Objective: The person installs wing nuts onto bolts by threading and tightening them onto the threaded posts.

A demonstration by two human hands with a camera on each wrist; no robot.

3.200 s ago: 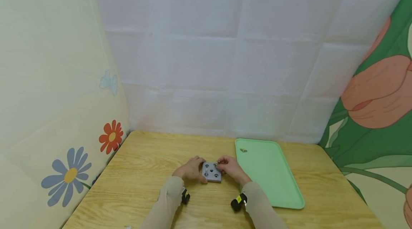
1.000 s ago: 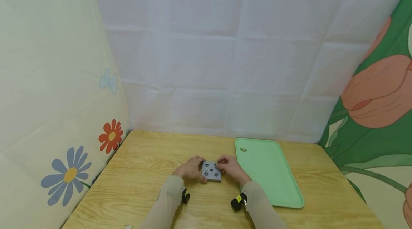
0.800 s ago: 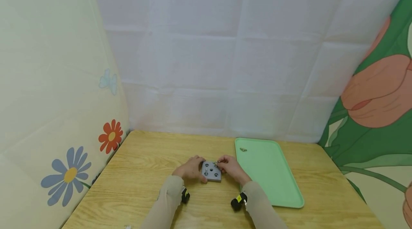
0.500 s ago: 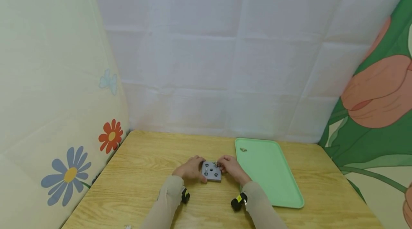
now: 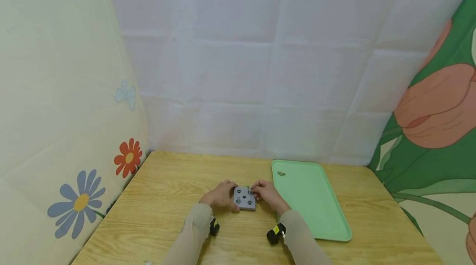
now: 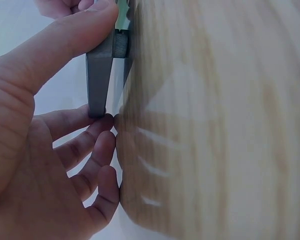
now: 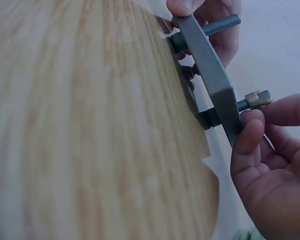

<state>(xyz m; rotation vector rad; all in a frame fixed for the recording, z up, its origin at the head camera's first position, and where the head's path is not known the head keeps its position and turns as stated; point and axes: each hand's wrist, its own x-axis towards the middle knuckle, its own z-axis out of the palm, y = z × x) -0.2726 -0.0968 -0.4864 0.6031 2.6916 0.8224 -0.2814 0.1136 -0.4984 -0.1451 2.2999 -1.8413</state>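
Observation:
A square grey metal plate [image 5: 243, 206] with several holes lies on the table, raised on bolt heads. My left hand [image 5: 220, 196] grips its left side, thumb on one edge and fingertips at the other, as the left wrist view shows. Two threaded bolts rise through the plate. One bolt [image 7: 222, 25] stands bare near my left hand. On the other, a brass wing nut [image 7: 258, 99] sits near the threaded tip, above the plate. My right hand [image 5: 268, 194] holds this nut with curled fingers, the index fingertip on one wing and the thumb beside the bolt.
A green tray [image 5: 312, 207] lies to the right of the plate, close to my right hand. Another brass wing nut [image 5: 281, 173] rests in its far left corner. A small pale item [image 5: 148, 262] shows at the bottom edge of the head view. A white cloth [image 5: 223, 70] hangs behind the wooden table [image 5: 178, 182].
The right fingers have shifted slightly around the wing nut at the plate's far right corner, and the nut's wings have changed angle. The left hand and plate stay in place.

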